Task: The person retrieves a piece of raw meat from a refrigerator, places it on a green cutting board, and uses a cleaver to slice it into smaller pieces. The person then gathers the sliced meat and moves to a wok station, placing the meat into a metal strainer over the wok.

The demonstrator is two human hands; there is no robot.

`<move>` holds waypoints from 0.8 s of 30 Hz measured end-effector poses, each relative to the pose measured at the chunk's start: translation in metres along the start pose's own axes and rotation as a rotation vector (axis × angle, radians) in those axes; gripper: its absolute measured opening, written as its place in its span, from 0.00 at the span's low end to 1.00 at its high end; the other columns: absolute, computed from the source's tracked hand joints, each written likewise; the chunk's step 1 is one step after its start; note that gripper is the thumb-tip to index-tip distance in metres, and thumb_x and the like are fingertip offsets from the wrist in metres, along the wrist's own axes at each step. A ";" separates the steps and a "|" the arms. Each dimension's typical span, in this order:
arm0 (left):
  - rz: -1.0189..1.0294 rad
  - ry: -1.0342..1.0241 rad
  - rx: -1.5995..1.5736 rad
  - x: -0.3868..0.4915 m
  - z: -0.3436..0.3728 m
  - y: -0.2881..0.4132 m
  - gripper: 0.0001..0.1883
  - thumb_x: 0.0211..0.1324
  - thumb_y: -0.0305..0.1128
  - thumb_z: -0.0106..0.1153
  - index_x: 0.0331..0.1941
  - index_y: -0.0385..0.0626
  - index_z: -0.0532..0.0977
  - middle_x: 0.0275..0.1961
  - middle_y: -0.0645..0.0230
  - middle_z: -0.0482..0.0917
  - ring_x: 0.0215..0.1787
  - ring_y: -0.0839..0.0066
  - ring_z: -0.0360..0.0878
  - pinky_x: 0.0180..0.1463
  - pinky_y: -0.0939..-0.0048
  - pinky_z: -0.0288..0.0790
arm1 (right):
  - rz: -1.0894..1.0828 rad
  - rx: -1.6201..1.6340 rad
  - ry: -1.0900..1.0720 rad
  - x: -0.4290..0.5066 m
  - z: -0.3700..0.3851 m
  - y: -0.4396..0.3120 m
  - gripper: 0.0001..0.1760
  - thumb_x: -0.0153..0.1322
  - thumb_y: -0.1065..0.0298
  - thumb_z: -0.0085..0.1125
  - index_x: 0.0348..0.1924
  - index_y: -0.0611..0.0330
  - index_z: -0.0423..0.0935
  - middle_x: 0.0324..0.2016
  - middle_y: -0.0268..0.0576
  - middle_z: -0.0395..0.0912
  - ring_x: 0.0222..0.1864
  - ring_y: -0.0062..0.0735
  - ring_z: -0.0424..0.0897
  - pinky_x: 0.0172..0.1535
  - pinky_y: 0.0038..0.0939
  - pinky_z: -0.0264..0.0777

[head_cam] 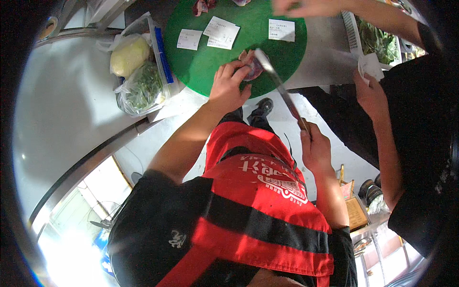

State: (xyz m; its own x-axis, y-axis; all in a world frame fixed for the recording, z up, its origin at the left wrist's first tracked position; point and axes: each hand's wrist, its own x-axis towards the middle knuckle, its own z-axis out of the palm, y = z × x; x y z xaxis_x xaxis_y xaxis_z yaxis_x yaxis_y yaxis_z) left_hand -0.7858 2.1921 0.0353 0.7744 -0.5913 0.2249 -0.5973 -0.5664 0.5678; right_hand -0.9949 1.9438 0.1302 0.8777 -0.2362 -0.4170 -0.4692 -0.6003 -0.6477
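On the near part of a round green cutting board (200, 68) lies a piece of raw meat (255, 69), dark red with a paler edge. My left hand (229, 82) rests on its left side, fingers curled against it. A kitchen knife (279, 84) is gripped by its handle in my right hand (317, 145), which is off the board's near edge. The blade slants up to the left, its tip by the meat's upper right side; whether it touches is hard to tell. More raw meat (204, 6) sits at the board's far edge.
Several printed paper slips (222, 34) lie on the board. At left stands a clear plastic bin (168, 86) with bagged vegetables (140, 86). A co-worker at right reaches one hand (294, 7) over the board and holds paper (371, 66) in the other. Beyond is a white basket (353, 39) of leafy greens.
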 end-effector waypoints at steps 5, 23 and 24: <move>-0.087 -0.056 0.076 0.009 0.019 0.000 0.28 0.45 0.27 0.72 0.56 0.49 0.79 0.64 0.54 0.76 0.65 0.46 0.74 0.69 0.47 0.73 | -0.030 -0.067 -0.002 0.011 0.009 -0.011 0.14 0.82 0.59 0.57 0.54 0.58 0.77 0.32 0.62 0.85 0.36 0.71 0.85 0.40 0.61 0.78; -0.019 0.048 0.223 -0.008 -0.030 -0.029 0.21 0.49 0.30 0.69 0.51 0.57 0.84 0.63 0.68 0.83 0.68 0.53 0.75 0.74 0.44 0.66 | -0.040 0.019 -0.033 -0.003 -0.014 0.019 0.19 0.87 0.59 0.48 0.60 0.62 0.80 0.20 0.34 0.76 0.22 0.20 0.76 0.28 0.30 0.72; -0.045 0.011 0.146 -0.009 -0.028 -0.010 0.21 0.50 0.31 0.69 0.51 0.57 0.84 0.62 0.68 0.82 0.68 0.53 0.76 0.74 0.44 0.65 | -0.055 0.000 -0.044 -0.001 -0.015 0.014 0.19 0.86 0.61 0.50 0.62 0.62 0.80 0.24 0.42 0.81 0.25 0.31 0.82 0.32 0.34 0.75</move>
State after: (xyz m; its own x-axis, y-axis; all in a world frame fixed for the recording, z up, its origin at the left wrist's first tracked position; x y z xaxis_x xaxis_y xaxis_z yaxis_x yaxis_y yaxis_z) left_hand -0.7809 2.2193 0.0497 0.8031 -0.5573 0.2109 -0.5850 -0.6702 0.4568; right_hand -1.0004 1.9246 0.1310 0.8971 -0.1691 -0.4083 -0.4204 -0.6116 -0.6703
